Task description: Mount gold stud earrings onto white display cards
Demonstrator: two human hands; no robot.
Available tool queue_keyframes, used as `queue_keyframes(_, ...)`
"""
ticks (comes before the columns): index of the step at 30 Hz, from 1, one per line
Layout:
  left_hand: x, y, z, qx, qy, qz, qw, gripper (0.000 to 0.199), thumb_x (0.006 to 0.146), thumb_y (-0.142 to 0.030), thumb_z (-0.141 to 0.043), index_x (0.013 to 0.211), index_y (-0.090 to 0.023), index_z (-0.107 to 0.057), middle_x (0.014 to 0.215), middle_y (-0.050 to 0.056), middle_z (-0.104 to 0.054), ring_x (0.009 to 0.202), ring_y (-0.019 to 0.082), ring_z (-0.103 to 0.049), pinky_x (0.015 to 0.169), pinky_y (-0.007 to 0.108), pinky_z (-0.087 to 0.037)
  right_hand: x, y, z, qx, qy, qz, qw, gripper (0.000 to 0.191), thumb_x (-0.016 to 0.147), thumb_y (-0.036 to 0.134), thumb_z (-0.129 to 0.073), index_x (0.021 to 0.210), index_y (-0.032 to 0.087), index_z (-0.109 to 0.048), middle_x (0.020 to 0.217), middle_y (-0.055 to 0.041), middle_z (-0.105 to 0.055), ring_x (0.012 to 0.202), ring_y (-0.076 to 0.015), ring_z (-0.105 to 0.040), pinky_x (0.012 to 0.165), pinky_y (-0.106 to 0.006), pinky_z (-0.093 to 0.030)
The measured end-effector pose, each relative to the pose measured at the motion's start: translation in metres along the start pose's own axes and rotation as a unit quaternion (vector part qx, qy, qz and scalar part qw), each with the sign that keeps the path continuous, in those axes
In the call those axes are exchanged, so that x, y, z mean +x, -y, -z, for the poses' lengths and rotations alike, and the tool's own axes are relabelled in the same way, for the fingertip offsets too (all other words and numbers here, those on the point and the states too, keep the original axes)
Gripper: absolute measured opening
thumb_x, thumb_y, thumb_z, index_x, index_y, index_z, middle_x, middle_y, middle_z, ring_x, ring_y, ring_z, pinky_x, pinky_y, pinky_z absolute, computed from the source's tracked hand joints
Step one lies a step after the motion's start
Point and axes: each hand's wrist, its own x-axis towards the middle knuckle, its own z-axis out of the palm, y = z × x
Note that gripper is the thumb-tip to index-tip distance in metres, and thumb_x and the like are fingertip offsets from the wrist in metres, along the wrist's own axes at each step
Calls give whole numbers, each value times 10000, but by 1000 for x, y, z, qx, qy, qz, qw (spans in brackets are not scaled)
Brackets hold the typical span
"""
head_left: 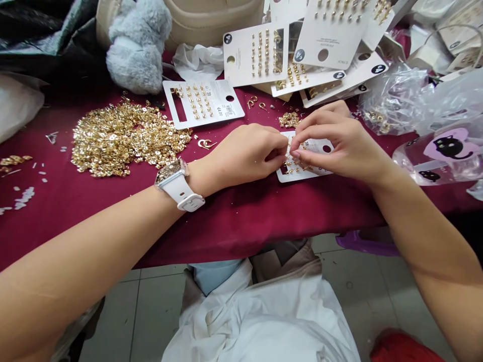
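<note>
A white earring card lies flat on the cloth, with several gold earring posts and backs on it. My left hand, a white-strapped watch on its wrist, is closed at the card's left edge; its fingertips are hidden. Over the card, my right hand holds thumb and forefinger pinched together, and what is between them is too small to make out. A small heap of gold earring backs sits just behind the card. Another earring card with rows of gold backs rests farther left.
A large pile of gold earring backs spreads across the left of the maroon tablecloth. Stacked earring cards and a grey plush toy stand behind. Clear plastic bags lie at right. Loose gold hoops are near my left wrist.
</note>
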Motion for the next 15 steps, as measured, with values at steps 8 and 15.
queue_keyframes(8,1,0,0,-12,1,2,1000,162,833,-200,-522,727,-169,-640,678,6,-620,615,112,-558,572,244,-370,0,2,2,-18,9,1,1000,110,822,357,-624,782,295,-706,900,-26,-653,1004,-265,-531,944,-480,-402)
queue_keyframes(15,1,-2,1,0,21,21,1000,150,840,-182,-545,733,-153,-646,699,11,-617,597,112,-543,580,257,-356,-2,6,2,-45,4,4,999,159,848,329,-602,809,227,-718,924,-79,-661,1015,-307,-516,906,-520,-379)
